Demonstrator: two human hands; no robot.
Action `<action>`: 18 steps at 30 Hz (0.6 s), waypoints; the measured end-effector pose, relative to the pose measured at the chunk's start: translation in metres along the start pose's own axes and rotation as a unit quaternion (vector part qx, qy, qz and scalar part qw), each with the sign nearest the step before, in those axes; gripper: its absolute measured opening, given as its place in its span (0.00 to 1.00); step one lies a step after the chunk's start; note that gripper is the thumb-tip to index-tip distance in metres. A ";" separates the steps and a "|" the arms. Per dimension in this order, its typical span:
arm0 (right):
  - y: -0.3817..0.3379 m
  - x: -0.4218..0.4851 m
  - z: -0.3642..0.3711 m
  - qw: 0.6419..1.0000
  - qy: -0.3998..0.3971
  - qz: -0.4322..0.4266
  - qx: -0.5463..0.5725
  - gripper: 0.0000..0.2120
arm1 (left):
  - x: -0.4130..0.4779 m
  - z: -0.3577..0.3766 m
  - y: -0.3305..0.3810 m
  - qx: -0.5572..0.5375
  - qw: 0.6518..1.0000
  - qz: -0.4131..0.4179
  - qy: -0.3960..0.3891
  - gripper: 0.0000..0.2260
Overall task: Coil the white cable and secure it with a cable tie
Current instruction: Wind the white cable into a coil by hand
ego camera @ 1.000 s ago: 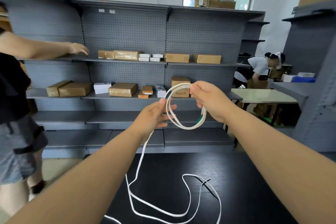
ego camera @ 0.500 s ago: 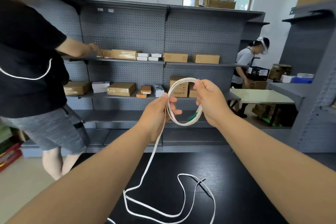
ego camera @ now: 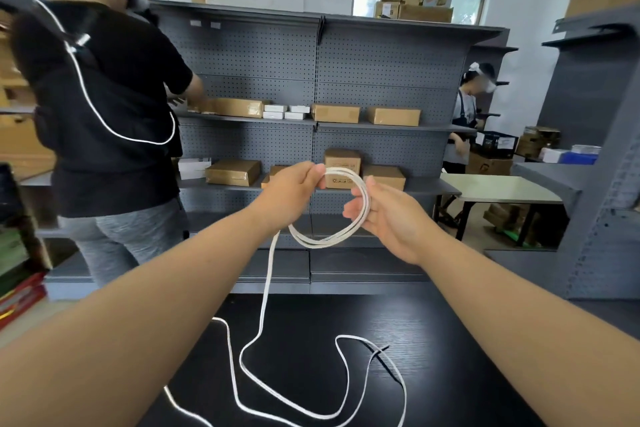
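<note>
A flat white cable (ego camera: 322,242) forms a small coil of a few loops held up in front of me. My left hand (ego camera: 294,189) pinches the top of the coil between fingers and thumb. My right hand (ego camera: 388,215) sits at the coil's right side with fingers spread and relaxed, the loops lying across its fingers. From the coil the loose cable drops to the black table (ego camera: 433,340) and snakes across it in wide bends. A thin black cable tie (ego camera: 382,355) lies on the table under one bend of the cable.
Grey pegboard shelves (ego camera: 381,73) with cardboard boxes stand behind the table. A person in a black shirt (ego camera: 104,107) stands close at the left, facing the shelves. Another person (ego camera: 467,121) stands at the back right near a pale table (ego camera: 502,189).
My left hand rose to the coil's top and took hold of it. My right hand let go, dropped to the right side and spread its fingers. The person at left stepped closer.
</note>
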State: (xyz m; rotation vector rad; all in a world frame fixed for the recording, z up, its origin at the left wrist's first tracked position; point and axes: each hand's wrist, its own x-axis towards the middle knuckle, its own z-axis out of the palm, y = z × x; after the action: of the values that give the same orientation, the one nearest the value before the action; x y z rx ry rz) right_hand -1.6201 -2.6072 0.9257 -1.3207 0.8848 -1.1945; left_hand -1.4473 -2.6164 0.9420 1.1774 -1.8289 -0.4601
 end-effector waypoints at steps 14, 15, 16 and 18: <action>-0.021 0.001 0.011 0.902 0.028 -0.140 -0.407 0.13 | -0.005 0.005 -0.015 -0.117 0.988 -0.049 -0.082 0.16; -0.021 0.002 0.010 0.906 0.040 -0.148 -0.393 0.13 | -0.007 0.005 -0.019 -0.163 0.980 -0.067 -0.087 0.16; -0.020 0.003 0.008 0.912 0.053 -0.153 -0.376 0.14 | -0.008 0.005 -0.022 -0.197 0.973 -0.081 -0.091 0.16; -0.018 0.006 0.005 0.926 0.074 -0.156 -0.335 0.14 | -0.012 0.006 -0.027 -0.236 0.963 -0.094 -0.093 0.16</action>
State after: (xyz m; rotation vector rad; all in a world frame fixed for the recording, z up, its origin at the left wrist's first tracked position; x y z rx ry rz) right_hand -1.6162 -2.6093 0.9451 -1.9987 1.2975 -1.2988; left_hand -1.4359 -2.6200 0.9144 0.9996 -1.6367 -1.0815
